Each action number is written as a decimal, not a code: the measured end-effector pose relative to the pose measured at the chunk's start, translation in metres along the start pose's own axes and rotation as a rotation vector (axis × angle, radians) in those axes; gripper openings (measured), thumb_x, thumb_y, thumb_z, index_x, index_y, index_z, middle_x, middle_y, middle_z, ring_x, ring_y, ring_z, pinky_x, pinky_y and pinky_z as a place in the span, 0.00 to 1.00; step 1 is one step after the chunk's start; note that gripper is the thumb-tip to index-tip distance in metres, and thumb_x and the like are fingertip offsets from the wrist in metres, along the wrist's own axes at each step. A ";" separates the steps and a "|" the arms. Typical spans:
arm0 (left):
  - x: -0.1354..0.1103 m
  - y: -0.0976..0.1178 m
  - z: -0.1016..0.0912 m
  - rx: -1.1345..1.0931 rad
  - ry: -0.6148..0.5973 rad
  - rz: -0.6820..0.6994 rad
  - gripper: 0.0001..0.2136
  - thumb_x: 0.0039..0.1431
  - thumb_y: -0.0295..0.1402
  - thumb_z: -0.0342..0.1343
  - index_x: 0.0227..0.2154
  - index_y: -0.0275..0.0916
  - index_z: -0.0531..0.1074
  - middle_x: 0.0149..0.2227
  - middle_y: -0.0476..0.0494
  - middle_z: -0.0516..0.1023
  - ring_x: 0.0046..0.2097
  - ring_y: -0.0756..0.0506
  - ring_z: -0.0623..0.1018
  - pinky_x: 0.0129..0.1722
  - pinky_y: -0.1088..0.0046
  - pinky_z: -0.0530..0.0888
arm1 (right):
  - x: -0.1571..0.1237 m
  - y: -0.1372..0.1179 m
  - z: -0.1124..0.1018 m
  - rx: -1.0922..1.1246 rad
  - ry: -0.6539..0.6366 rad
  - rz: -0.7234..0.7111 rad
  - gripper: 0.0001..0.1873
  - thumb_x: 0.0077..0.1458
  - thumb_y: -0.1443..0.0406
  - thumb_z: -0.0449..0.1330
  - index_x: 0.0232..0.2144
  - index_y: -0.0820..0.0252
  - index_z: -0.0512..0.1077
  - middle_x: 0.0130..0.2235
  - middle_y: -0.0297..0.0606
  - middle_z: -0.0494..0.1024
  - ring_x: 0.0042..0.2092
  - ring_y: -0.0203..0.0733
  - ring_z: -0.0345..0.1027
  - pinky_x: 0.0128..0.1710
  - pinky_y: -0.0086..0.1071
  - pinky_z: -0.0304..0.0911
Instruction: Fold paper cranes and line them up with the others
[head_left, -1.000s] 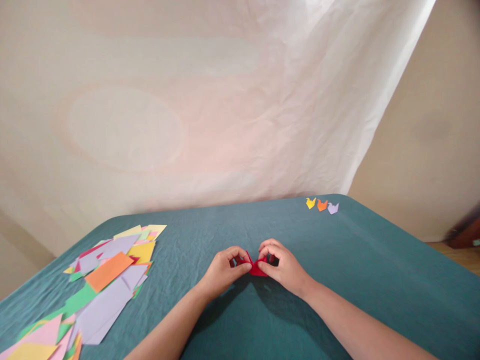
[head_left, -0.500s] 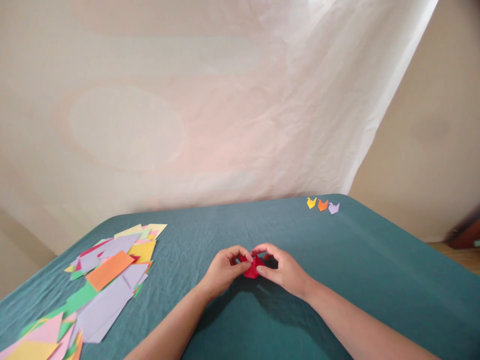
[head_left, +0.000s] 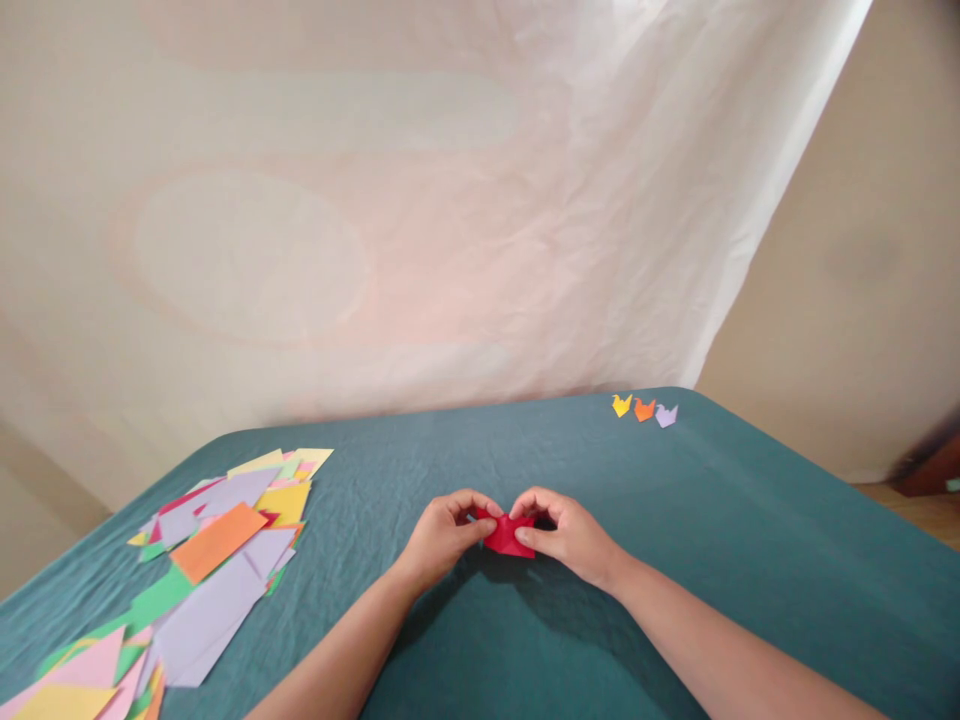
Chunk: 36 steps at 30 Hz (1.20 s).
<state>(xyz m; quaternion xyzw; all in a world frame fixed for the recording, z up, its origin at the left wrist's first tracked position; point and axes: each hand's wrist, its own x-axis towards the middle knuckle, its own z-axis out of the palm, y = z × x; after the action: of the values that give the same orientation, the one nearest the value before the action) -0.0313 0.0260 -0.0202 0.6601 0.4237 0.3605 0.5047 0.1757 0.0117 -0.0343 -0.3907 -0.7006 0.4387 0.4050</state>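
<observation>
A small piece of red folded paper (head_left: 508,540) is held between both hands, low in the middle of the view. My left hand (head_left: 452,532) pinches its left side between thumb and fingers. On the other side, my right hand (head_left: 561,535) grips the right part, the thumb lying across the front. Fingers cover both ends of the paper, so its whole shape is partly hidden.
Loose coloured paper sheets (head_left: 217,610) are heaped along the left of the green-covered table (head_left: 420,460). At the far right edge lie three folded paper birds: yellow (head_left: 622,406), orange (head_left: 645,410) and lilac (head_left: 667,415). A pale cloth (head_left: 465,250) hangs behind.
The red paper now looks wider and more spread between the fingers. My fingertips have drawn slightly apart at the top, and both hands still hold it.
</observation>
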 end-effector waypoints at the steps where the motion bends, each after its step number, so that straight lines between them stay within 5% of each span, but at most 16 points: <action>1: 0.000 0.001 0.000 -0.020 -0.008 -0.008 0.08 0.49 0.34 0.60 0.32 0.36 0.75 0.30 0.45 0.77 0.31 0.48 0.75 0.34 0.74 0.70 | 0.000 0.001 0.000 0.010 0.001 0.008 0.07 0.50 0.66 0.60 0.35 0.57 0.71 0.33 0.33 0.75 0.35 0.37 0.67 0.36 0.30 0.61; 7: 0.000 0.004 -0.005 -0.101 -0.088 -0.041 0.07 0.48 0.30 0.60 0.32 0.35 0.74 0.28 0.47 0.76 0.29 0.51 0.73 0.31 0.77 0.67 | 0.001 0.005 0.001 0.055 0.002 0.029 0.09 0.51 0.66 0.60 0.38 0.58 0.71 0.35 0.34 0.76 0.36 0.38 0.68 0.37 0.30 0.62; 24: -0.002 0.006 -0.004 0.401 -0.062 0.108 0.10 0.49 0.26 0.55 0.35 0.39 0.75 0.37 0.47 0.78 0.40 0.47 0.74 0.39 0.75 0.67 | 0.001 0.002 0.004 -0.310 0.055 -0.179 0.12 0.53 0.73 0.60 0.38 0.52 0.76 0.36 0.33 0.76 0.41 0.38 0.67 0.43 0.32 0.60; 36: -0.002 -0.001 0.003 0.267 -0.061 0.071 0.10 0.49 0.26 0.55 0.36 0.37 0.73 0.33 0.46 0.78 0.35 0.47 0.76 0.37 0.74 0.69 | -0.003 0.001 0.011 -0.450 0.102 -0.261 0.06 0.52 0.66 0.63 0.35 0.56 0.74 0.35 0.35 0.74 0.40 0.40 0.65 0.41 0.33 0.61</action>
<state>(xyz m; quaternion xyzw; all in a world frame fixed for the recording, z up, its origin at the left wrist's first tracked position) -0.0295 0.0232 -0.0223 0.7466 0.4289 0.2985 0.4117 0.1675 0.0057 -0.0387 -0.3990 -0.8036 0.1959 0.3959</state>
